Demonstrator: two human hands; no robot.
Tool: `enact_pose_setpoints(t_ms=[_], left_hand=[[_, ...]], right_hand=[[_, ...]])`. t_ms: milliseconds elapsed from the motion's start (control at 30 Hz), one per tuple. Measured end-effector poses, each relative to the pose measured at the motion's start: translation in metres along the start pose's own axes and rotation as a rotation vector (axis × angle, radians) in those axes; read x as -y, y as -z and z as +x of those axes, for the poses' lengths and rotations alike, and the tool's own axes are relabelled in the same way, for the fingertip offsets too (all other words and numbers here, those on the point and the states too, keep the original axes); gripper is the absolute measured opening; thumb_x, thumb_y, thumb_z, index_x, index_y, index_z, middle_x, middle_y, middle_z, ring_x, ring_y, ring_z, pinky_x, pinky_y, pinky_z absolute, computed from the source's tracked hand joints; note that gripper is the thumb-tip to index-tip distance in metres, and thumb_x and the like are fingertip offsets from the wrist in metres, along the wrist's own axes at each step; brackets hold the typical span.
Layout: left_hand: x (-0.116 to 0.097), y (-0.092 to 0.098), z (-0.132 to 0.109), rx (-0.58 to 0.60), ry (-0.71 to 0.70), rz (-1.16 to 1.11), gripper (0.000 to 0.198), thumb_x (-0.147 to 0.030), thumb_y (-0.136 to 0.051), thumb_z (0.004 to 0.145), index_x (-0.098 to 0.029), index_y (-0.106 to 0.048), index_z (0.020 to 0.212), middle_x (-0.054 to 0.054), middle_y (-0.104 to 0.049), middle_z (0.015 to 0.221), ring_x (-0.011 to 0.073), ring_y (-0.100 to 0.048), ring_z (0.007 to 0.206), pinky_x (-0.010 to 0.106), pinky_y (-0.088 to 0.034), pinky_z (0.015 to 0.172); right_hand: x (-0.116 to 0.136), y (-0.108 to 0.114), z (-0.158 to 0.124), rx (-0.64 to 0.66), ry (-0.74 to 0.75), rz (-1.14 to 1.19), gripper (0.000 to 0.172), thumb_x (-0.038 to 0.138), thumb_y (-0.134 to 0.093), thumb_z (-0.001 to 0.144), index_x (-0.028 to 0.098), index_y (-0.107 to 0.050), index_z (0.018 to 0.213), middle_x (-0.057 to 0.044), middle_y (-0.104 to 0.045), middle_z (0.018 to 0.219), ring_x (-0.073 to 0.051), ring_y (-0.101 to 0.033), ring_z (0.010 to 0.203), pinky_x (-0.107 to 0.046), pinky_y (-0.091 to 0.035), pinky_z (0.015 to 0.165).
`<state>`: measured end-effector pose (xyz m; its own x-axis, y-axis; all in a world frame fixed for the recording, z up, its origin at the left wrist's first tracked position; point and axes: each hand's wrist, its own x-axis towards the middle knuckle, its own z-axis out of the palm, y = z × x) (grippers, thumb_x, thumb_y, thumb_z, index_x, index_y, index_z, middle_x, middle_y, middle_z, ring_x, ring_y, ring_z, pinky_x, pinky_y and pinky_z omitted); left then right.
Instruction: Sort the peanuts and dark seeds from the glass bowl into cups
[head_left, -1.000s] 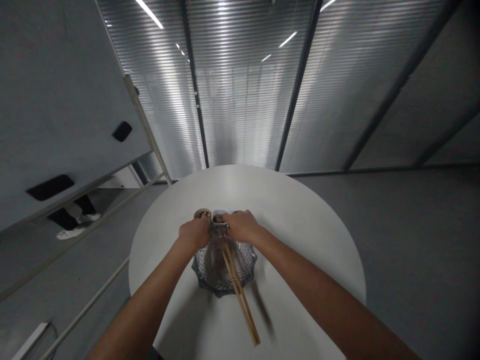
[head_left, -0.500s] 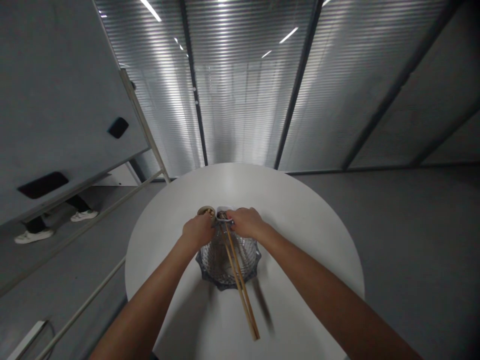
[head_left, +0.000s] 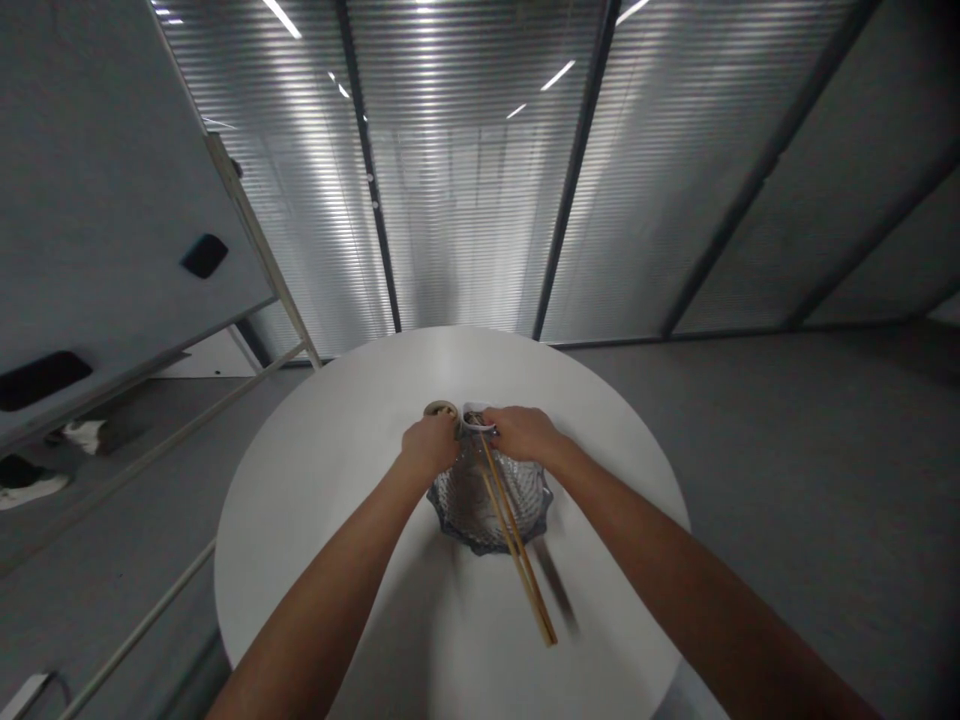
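A faceted clear glass bowl [head_left: 480, 543] with a scalloped rim is over the white round table. My left hand [head_left: 431, 445] is closed at the bowl's far left rim, its fingertips hidden. At the far right rim my right hand [head_left: 521, 433] is closed too, fingers curled inward. Two wooden chopsticks [head_left: 531, 588] slant across the bowl, thick ends sticking out toward me. Just past the far rim are a small beige cup [head_left: 441, 408] holding pale pieces, against my left hand, and a small white dish [head_left: 472, 410] with dark contents, beside my right fingers.
The round white table [head_left: 315, 450] carries these things. To the left stands a whiteboard [head_left: 112, 200] on a pale metal frame [head_left: 247, 225]. A person's shoes [head_left: 90, 436] show below it. Glass panels with blinds [head_left: 465, 230] rise behind the table.
The bowl, chopsticks, beige cup and white dish have shifted together to the right and slightly away across the table, with both my hands. The view has turned slightly right.
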<state>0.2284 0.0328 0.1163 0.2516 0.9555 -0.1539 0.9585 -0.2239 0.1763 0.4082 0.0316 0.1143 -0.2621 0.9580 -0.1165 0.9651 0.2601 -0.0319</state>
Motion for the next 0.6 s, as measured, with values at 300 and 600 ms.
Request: enact_pose_setpoints(t_ms=[300, 600], left_hand=[[-0.074, -0.004, 0.034, 0.006, -0.077, -0.041, 0.033, -0.021, -0.056, 0.091, -0.015, -0.070, 0.121, 0.019, -0.072, 0.124, 0.0297, -0.070, 0.114, 0.039, -0.056, 0.094], [-0.134, -0.008, 0.060, -0.010, -0.101, -0.086, 0.033, -0.022, -0.053, 0.095, -0.014, -0.068, 0.123, 0.022, -0.070, 0.125, 0.0307, -0.069, 0.116, 0.043, -0.056, 0.093]], right_hand=[[-0.075, -0.001, -0.016, -0.020, -0.136, -0.012, 0.036, 0.038, -0.057, 0.092, 0.023, -0.066, 0.124, -0.013, -0.074, 0.123, -0.033, -0.071, 0.111, -0.039, -0.052, 0.084], [-0.134, 0.001, -0.026, -0.032, -0.262, -0.010, 0.041, 0.042, -0.061, 0.091, 0.024, -0.064, 0.127, -0.012, -0.072, 0.128, -0.031, -0.068, 0.116, -0.037, -0.051, 0.087]])
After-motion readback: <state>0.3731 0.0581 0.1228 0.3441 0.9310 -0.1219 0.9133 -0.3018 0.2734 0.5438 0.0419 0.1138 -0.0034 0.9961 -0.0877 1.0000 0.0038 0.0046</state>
